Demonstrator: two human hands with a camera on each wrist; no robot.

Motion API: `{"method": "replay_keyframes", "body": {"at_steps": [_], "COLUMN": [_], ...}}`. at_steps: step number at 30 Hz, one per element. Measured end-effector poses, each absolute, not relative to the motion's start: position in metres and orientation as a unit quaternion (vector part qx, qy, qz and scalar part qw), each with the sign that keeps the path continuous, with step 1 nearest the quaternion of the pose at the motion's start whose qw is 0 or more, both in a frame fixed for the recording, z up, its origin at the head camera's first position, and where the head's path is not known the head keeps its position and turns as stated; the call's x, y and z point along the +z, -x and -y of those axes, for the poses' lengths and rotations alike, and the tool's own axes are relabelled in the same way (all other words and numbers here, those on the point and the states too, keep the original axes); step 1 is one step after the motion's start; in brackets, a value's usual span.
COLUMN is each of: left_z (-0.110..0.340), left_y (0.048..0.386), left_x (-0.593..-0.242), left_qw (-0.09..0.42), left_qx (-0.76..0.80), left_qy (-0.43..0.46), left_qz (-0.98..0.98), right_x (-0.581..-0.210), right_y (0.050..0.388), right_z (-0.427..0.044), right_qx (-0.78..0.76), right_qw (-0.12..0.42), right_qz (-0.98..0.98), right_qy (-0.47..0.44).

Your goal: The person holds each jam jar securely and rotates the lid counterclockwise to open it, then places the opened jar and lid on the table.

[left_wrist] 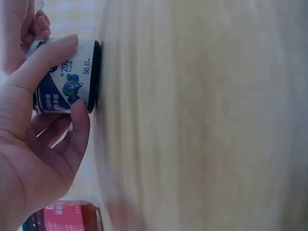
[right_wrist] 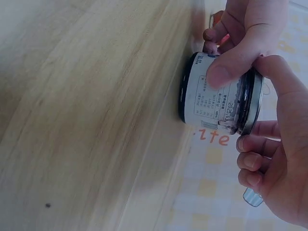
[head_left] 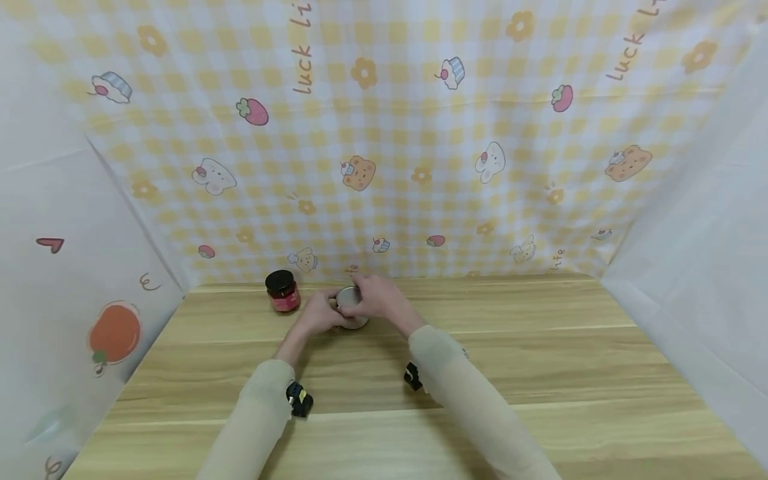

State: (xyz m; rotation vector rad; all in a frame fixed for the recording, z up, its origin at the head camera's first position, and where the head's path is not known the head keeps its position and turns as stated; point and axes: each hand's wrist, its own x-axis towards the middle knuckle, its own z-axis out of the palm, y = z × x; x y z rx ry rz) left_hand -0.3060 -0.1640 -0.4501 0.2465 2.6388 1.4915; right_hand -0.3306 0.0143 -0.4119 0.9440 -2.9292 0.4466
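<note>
Left grip [head_left: 317, 313] is curled round a blueberry jar [right_wrist: 204, 96], right grip [head_left: 379, 297] clasps its lid [head_left: 348, 295], label [left_wrist: 57, 94] figures "50" and "2025" legible, jar upright on the wood bench [head_left: 540, 340] near a pink-labelled jar [head_left: 286, 302], checked cloth [head_left: 396, 120] behind reading "luck".

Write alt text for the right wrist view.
The left hand grips the body of a white-labelled jar, sideways in frame, while the right hand holds its silver lid. Wooden tabletop fills much of the left; yellow-and-white checked cloth shows behind.
</note>
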Motion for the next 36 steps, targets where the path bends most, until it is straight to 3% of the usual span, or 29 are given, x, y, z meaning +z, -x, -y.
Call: {"method": "replay_keyframes", "body": {"at_steps": [19,36], "left_z": [0.143,0.119], "left_y": [0.285,0.258], "left_x": [-0.411,-0.389], "left_qw": [-0.033,0.022], "left_qx": [0.452,0.569], "left_qy": [-0.144,-0.172], "left_qz": [-0.880,-0.804], "right_x": [-0.366,-0.341], "right_y": [0.303,0.272], "right_z": [-0.044,-0.074], "right_qx": [0.199,0.234], "right_qw": [0.058,0.121], "right_qz": [0.933,0.922], "right_qy": [-0.295,-0.283]}}
